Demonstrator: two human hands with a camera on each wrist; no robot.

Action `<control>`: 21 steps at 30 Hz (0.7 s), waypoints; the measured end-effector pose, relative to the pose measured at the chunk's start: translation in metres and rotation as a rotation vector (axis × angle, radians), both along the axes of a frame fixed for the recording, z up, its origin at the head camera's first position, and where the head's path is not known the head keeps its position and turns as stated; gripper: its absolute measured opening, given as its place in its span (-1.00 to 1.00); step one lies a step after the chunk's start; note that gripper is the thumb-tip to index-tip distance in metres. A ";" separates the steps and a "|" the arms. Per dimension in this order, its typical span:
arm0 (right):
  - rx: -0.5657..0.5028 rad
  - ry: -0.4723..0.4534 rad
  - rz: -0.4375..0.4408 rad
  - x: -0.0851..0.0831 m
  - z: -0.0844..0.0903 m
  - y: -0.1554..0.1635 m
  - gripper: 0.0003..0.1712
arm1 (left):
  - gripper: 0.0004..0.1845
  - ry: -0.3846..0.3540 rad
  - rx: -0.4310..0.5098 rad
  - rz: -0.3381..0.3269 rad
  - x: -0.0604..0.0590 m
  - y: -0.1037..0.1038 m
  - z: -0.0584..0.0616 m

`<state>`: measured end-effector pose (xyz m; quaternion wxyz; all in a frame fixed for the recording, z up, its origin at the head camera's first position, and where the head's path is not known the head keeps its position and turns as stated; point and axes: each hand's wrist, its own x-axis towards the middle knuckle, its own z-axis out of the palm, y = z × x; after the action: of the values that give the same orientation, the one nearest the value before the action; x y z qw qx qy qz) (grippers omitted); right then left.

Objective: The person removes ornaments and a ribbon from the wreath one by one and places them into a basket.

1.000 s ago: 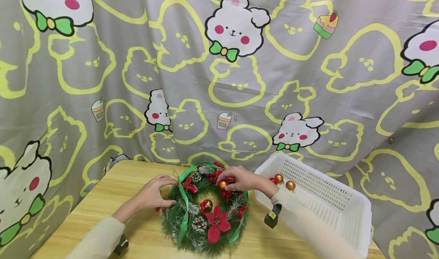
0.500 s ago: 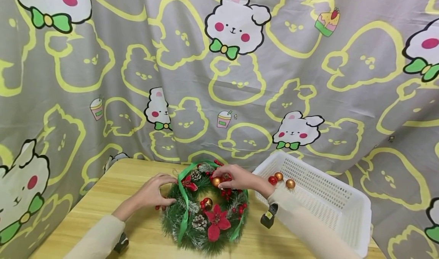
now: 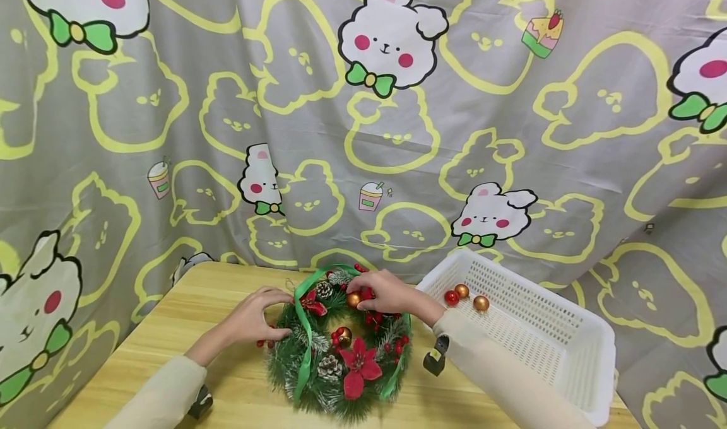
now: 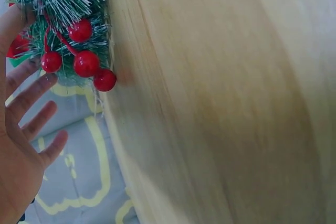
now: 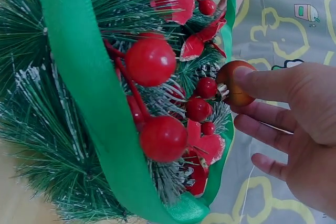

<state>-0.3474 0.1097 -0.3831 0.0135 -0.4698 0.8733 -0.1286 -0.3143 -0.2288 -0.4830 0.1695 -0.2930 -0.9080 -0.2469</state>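
Observation:
A green pine wreath [image 3: 341, 359] with a green ribbon [image 3: 305, 340], red poinsettias, pine cones and red berries [image 4: 84, 64] lies on the wooden table [image 3: 216, 303]. My right hand [image 3: 363, 293] pinches a gold bauble [image 3: 354, 299] at the wreath's far inner rim. In the right wrist view the gold bauble [image 5: 234, 83] sits at the fingertips of the right hand [image 5: 242, 98], against the branches beside the ribbon [image 5: 79, 77]. My left hand [image 3: 279, 315] rests against the wreath's left edge. The left wrist view shows the left hand [image 4: 37, 103] with straight, spread fingers.
A white perforated basket [image 3: 545, 347] stands to the right of the wreath, with a red bauble [image 3: 451, 298] and two gold ones [image 3: 481, 303] in its far corner. A patterned grey curtain [image 3: 397, 132] hangs close behind the table. Bare wood [image 4: 220, 103] lies left of the wreath.
My right hand has carried the gold bauble a little to the left along the wreath's far side. The left hand and the wreath have stayed put.

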 end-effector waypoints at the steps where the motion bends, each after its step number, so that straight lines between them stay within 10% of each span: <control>1: 0.002 -0.005 -0.002 0.000 0.000 -0.001 -0.62 | -0.39 0.001 0.000 -0.001 0.000 0.000 0.000; 13: 0.017 -0.158 0.059 0.004 0.000 -0.006 -0.63 | -0.38 -0.004 -0.010 0.008 -0.001 0.000 -0.002; 21: -0.109 -0.057 0.023 0.000 0.007 0.010 -0.63 | -0.39 0.003 -0.003 0.004 0.000 0.001 0.000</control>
<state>-0.3473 0.1201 -0.3766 0.0141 -0.4761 0.8587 -0.1891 -0.3145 -0.2282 -0.4831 0.1710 -0.2917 -0.9087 -0.2449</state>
